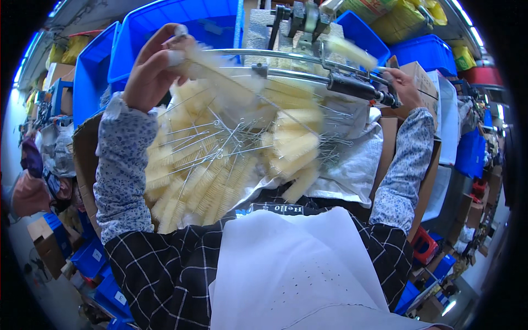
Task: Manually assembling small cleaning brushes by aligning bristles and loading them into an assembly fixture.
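A dark strip (pixel 276 209) on the black-and-white checked garment (pixel 176 269) bears a short word in pale letters. At lower left, two blue plastic bins (pixel 88 261) each carry a white label (pixel 120 297) with a single dark character. Print on the cardboard carton (pixel 424 82) at right is too small to read.
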Available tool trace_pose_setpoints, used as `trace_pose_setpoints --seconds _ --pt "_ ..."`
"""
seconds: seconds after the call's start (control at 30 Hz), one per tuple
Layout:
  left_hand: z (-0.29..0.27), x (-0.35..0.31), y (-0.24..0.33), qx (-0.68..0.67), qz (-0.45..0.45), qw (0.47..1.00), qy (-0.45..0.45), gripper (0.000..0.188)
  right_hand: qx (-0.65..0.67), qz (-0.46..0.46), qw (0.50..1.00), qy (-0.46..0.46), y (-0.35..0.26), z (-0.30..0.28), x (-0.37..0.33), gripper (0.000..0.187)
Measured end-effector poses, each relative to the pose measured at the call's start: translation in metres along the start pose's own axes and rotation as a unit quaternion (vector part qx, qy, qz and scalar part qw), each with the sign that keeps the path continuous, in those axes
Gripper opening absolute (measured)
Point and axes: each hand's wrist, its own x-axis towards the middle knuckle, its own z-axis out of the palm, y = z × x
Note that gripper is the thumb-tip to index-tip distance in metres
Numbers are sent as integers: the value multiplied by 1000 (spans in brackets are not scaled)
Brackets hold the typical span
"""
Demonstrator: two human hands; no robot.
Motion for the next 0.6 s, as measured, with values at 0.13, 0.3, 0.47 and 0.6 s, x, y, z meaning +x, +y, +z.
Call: trace_pose_setpoints --seconds 0.13,0.3,0.47,0.6 --pt "60 38 -33 33 26 999 25 29 109 -64 973 -191 -82 58 -15 46" --pt "96 46 -66 159 5 986 57 35 155 -121 968 -156 -158 155 -24 39" --pt "9 -27 -34 422 -61 904 -11 79 -242 -191 929 204 -92 128 18 27" --pt "-66 -104 -19 481 -329 804 122 77 -357 -56 887 289 -34 109 46 31"
